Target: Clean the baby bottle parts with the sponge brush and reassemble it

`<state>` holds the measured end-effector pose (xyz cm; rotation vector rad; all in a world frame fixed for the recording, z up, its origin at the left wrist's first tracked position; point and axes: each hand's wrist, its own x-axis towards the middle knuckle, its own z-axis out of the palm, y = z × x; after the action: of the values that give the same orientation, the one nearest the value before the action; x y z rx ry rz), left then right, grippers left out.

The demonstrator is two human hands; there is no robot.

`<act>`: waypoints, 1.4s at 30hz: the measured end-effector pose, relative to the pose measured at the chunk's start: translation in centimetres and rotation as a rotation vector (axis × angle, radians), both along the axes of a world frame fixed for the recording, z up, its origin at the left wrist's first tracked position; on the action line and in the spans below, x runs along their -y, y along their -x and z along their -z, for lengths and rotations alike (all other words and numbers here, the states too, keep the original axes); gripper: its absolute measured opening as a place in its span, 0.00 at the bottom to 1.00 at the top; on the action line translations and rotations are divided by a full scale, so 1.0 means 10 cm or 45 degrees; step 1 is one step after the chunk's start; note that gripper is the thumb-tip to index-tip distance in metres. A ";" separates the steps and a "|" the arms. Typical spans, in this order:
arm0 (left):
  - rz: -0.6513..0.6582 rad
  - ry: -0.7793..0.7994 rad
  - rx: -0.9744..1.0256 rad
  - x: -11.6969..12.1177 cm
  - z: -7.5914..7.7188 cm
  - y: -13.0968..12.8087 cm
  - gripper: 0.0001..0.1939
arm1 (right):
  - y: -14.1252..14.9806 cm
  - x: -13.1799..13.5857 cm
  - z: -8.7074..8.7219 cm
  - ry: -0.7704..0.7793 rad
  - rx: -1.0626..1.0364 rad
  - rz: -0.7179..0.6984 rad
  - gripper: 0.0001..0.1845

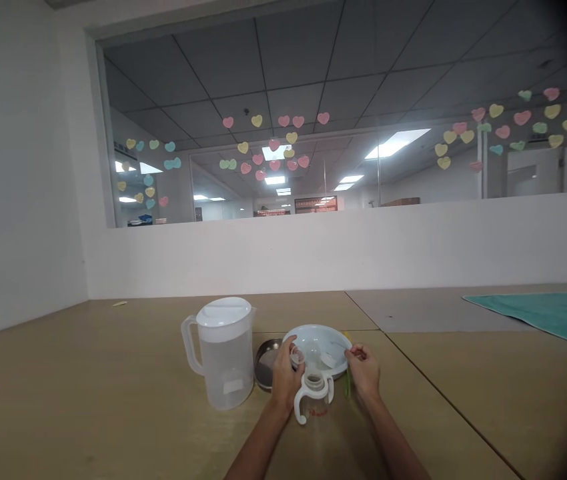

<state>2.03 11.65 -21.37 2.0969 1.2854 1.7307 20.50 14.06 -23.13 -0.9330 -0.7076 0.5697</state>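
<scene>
Holding one small clear round piece (297, 358), my left hand (285, 372) has its fingers curled around it at the near left side of one white bowl (313, 327). My right hand (366, 372) is at the bowl's right rim, thumb and fingertips drawn narrowly together; I cannot tell what, if anything, thin is between them. I count one bottle (315, 393), one lidded pitcher (227, 370), one round metal tin (267, 360) and two things in the bowl: a clear rounded piece (312, 351) and a white piece (328, 360). The round piece I hold is see-through, with a pale circular rim, and partly covered by my fingers. The bottle stands upright on the table (113, 393) between my forearms, just in front of the bowl, with an open neck, a clear body carrying red markings, and a white collar with two curved handles. The pitcher, cloudy white with its handle toward the left, stands left of the tin, which sits just left of my left hand. One green strip (347, 385) shows beside my right hand, and one teal cloth (553, 313) lies far to the right.
</scene>
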 end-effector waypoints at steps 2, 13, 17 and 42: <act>-0.046 0.034 0.030 -0.02 0.00 -0.03 0.24 | -0.04 0.00 -0.02 -0.012 -0.083 -0.032 0.14; -0.032 0.076 0.122 0.00 0.13 0.06 0.14 | -0.21 0.13 -0.14 -0.004 -0.529 -0.540 0.18; -0.068 0.051 0.039 0.01 0.15 0.05 0.09 | -0.20 0.16 -0.15 -0.033 -0.507 -0.573 0.30; -0.037 -0.112 -0.088 0.03 0.20 0.04 0.10 | -0.12 0.25 -0.24 -0.107 -0.215 -0.432 0.36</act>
<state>1.63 11.30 -23.39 2.2158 1.2861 1.7718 21.69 11.59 -20.70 -0.6803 -0.7359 0.9006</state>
